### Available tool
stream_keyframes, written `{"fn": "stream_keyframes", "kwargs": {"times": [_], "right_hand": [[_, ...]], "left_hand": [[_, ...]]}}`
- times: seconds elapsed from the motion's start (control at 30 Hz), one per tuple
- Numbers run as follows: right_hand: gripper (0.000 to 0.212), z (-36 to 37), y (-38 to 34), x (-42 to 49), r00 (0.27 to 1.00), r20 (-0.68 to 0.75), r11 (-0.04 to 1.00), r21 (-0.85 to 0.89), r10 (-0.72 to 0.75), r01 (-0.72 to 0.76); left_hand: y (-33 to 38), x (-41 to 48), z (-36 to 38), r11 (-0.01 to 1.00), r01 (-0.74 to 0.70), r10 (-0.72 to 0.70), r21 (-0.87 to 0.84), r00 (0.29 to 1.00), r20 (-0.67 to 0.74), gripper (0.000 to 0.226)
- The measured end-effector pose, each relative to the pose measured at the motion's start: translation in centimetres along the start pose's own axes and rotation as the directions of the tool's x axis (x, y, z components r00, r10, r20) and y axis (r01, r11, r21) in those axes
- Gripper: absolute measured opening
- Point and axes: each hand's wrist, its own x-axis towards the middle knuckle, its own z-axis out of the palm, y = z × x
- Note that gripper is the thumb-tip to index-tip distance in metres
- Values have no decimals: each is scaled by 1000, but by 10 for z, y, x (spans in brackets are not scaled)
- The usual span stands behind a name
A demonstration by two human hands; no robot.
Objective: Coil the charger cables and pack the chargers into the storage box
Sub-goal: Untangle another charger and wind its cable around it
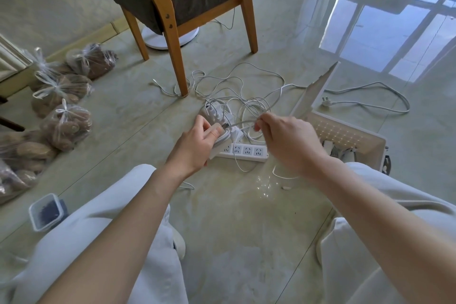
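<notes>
holding charger [223, 142] in left grip [197, 147], cable [244, 123] pinched right [287, 144]

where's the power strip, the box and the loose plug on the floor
power strip [246, 152]: head view, on its socket face
box [345, 134]: head view, on its perforated wall
plug [326, 103]: head view, on its white body

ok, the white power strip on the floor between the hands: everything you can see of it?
The white plastic power strip is a long flat bar lying on the pale tiled floor, sockets up; four empty sockets show in a row toward its right end. Its left end is hidden behind the left hand, which grips a white charger with coiled cable. Thin white cables cross its near edge. A white block sits against its far side; plugged in or not, I cannot tell.
</notes>
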Motion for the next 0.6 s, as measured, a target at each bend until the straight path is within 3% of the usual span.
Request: {"fn": "stream_keyframes", "kwargs": {"times": [0.1,0.23,0.4,0.5,0.6], "right_hand": [[21,10,-24,-21,981,108,987,26,-158,156],[27,27,-47,-46,945,236,966,175,-228,189],[30,44,-53,-62,871,397,952,215,-290,218],[20,50,-43,-59,857,432,950,256,-279,181],[22,48,-24,-41,843,438,944,244,-312,223]], "left_hand": [[-3,3,8,999,43,-43,5,998,-46,30],[7,5,19,950,133,-148,-282,988,-32,28],[24,1,26,619,265,-191,-739,964,186,29],[30,-1,22,466,321,-137,-824,947,292,46],[35,-4,13,433,365,-28,-824,919,393,50]]}}
